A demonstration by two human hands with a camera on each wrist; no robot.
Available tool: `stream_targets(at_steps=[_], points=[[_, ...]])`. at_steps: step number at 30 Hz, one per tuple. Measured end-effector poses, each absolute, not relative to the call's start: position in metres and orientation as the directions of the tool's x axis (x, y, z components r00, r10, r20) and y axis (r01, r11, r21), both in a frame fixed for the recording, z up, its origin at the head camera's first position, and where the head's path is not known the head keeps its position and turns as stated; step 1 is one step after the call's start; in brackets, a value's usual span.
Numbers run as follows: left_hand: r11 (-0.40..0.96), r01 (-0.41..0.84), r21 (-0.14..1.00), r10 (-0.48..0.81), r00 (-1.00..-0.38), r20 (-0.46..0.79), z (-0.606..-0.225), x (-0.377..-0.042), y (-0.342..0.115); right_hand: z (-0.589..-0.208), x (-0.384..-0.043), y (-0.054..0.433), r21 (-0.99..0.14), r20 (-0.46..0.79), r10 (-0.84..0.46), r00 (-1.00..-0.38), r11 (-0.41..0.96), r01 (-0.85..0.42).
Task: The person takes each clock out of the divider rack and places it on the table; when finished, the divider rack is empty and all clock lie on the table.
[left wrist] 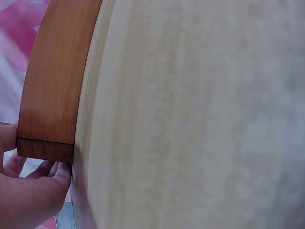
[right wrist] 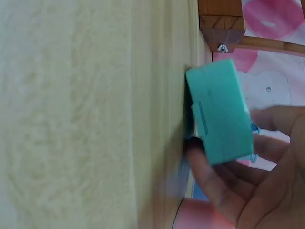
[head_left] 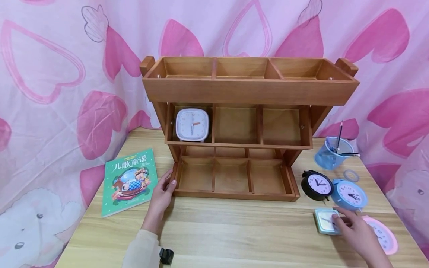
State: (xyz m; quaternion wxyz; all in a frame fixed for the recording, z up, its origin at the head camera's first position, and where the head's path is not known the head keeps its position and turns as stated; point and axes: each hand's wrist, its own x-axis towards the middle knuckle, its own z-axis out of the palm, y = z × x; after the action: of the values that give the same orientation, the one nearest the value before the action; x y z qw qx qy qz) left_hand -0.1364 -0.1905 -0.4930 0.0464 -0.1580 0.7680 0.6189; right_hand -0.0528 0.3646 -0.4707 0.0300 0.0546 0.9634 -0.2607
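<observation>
My left hand holds the lower left corner of a brown wooden shelf; in the left wrist view the thumb and fingers are on either side of that wooden corner. At the right of the table my right hand pinches a small square teal clock with a pale face. The right wrist view shows the clock's teal side tilted between thumb and fingers. Close by are a black round alarm clock, a blue round clock and a pink clock, partly behind the hand.
A white square clock stands in the shelf's middle tier, left compartment. Left of the shelf lies a green book. A blue pen cup and a tape roll are at the right. A pink-patterned curtain hangs behind.
</observation>
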Motion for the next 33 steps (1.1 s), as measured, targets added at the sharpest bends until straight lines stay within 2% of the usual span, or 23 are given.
stream_targets(at_steps=[6, 21, 23, 27, 30, 33], points=[[0.192, -0.328, 0.925, -0.198, -0.936, -0.291, -0.493, -0.137, -0.190, -0.468, -0.060, 0.358, -0.392, -0.263, 0.087, -0.961, 0.900, 0.189], [0.185, -0.336, 0.923, -0.191, -0.934, -0.302, -0.492, -0.140, -0.189, -0.466, -0.061, 0.351, -0.308, -0.334, 0.147, -0.931, 0.916, 0.255], [0.183, -0.338, 0.923, -0.190, -0.934, -0.304, -0.492, -0.140, -0.189, -0.466, -0.059, 0.351, -0.314, -0.304, 0.142, -0.942, 0.919, 0.240], [0.180, -0.344, 0.921, -0.192, -0.931, -0.310, -0.493, -0.139, -0.190, -0.461, -0.057, 0.347, -0.337, -0.162, 0.150, -0.975, 0.921, 0.197], [0.182, -0.346, 0.920, -0.195, -0.930, -0.311, -0.493, -0.139, -0.190, -0.451, -0.057, 0.334, -0.371, -0.010, 0.153, -0.988, 0.917, 0.146], [0.181, -0.345, 0.921, -0.196, -0.930, -0.310, -0.492, -0.138, -0.190, -0.434, -0.061, 0.309, -0.434, 0.169, 0.127, -0.977, 0.900, 0.042]])
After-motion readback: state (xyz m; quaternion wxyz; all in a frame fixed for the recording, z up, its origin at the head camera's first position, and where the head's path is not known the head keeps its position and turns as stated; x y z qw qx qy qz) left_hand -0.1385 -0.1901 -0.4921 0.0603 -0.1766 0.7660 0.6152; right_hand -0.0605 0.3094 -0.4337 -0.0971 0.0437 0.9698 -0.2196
